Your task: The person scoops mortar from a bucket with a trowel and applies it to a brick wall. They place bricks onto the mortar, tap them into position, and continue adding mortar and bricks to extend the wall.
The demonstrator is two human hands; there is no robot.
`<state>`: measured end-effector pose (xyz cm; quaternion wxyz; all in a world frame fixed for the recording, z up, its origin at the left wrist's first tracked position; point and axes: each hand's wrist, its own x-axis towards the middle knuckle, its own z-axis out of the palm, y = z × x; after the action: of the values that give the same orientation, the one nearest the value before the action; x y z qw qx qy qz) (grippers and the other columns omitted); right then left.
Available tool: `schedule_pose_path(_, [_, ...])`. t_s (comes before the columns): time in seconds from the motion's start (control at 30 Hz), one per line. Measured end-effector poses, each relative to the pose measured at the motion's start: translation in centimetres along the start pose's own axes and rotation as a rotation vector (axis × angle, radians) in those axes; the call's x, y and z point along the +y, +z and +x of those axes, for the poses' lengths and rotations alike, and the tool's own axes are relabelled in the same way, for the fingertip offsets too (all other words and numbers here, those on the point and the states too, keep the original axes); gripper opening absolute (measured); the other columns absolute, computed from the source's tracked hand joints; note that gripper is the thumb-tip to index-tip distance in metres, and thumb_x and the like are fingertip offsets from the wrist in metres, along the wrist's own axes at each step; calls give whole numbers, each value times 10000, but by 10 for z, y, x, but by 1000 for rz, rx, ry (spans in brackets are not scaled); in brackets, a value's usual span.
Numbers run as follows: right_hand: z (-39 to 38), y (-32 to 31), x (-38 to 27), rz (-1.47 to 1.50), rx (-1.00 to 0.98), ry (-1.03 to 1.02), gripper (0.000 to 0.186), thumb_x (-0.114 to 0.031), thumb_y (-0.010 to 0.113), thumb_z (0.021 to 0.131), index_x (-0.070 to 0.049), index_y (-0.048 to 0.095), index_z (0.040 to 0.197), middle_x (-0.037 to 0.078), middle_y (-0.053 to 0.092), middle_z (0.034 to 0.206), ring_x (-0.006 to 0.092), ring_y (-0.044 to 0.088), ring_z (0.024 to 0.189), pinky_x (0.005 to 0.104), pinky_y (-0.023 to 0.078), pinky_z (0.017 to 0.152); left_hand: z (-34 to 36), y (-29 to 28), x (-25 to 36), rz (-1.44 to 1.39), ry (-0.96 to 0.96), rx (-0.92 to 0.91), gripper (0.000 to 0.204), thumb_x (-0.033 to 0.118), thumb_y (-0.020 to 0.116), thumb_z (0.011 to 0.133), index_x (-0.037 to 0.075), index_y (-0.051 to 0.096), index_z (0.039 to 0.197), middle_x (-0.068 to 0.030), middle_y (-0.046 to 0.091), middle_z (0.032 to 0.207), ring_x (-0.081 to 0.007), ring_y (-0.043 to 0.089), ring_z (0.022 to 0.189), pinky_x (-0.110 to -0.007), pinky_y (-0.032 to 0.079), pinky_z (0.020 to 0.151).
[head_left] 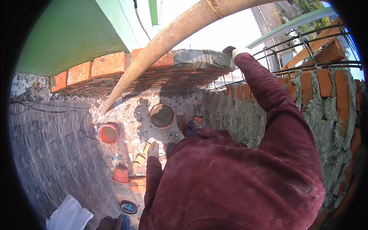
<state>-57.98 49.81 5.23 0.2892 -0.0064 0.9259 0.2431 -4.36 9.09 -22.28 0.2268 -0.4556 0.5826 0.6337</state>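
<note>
My right hand (241,51), in a pale glove, is stretched out to the far end of the brick wall. It is closed round a trowel, whose dark blade (229,50) shows beside the grey mortar (201,58) on the wall top. Left of that mortar, orange bricks (109,63) lie in a row along the wall. My left hand (153,149), also gloved, hangs low over the rubble floor beside a yellowish brick piece (147,148). Its fingers are too small to read, and whether it touches the piece is unclear.
A thick bamboo pole (165,40) slants across the wall. Below stand a round pan of wet mortar (162,116), an orange bucket (108,134) and another orange container (121,174). Steel rebar (299,42) runs above the mortar-smeared brick wall (245,115) at right. A white sack (69,214) lies lower left.
</note>
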Motion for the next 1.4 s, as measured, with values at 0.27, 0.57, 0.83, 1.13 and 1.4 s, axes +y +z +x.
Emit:
schedule_pose_path(0.27, [-97, -7, 7, 393, 358, -177, 359, -212, 616, 922, -48, 708, 1227, 221, 746, 1073, 380, 734, 990, 468, 580, 879, -15, -41, -30, -78, -70, -19, 510, 310, 668, 978, 35, 609, 1403, 12, 602, 870, -97, 537, 721, -271, 420, 582])
schedule_pose_path(0.57, [-111, 228, -98, 1241, 546, -66, 403, -444, 547, 1017, -58, 605, 1119, 243, 699, 1035, 470, 659, 978, 552, 513, 827, -35, -101, 28, 351, 124, 64, 548, 269, 665, 974, -18, 577, 1432, -67, 667, 1096, -126, 602, 906, -318, 512, 765])
schedule_pose_path(0.83, [-23, 337, -144, 1419, 827, 255, 426, -352, 581, 1012, -16, 625, 1270, 240, 700, 1087, 432, 665, 1056, 485, 527, 932, -72, -56, 57, 631, 299, -82, 449, 200, 566, 1040, -30, 578, 1426, -66, 706, 1101, -68, 599, 774, -236, 486, 651])
schedule_pose_path(1.13, [35, 370, -148, 1938, 741, 319, 387, -409, 506, 1074, -40, 622, 1095, 30, 579, 706, 114, 548, 536, 303, 470, 496, -54, -17, 3, 599, -20, -207, 501, 241, 569, 1045, -98, 551, 1413, -206, 630, 1382, -244, 592, 1282, -332, 451, 1086])
schedule_pose_path(1.4, [-71, 319, -194, 2595, 103, 341, 372, -446, 509, 1057, -86, 606, 1056, 5, 553, 696, 138, 511, 497, 313, 445, 451, -64, -50, -64, 526, -117, -217, 495, 278, 612, 1030, -64, 591, 1388, -188, 644, 1368, -245, 596, 1279, -340, 455, 1080])
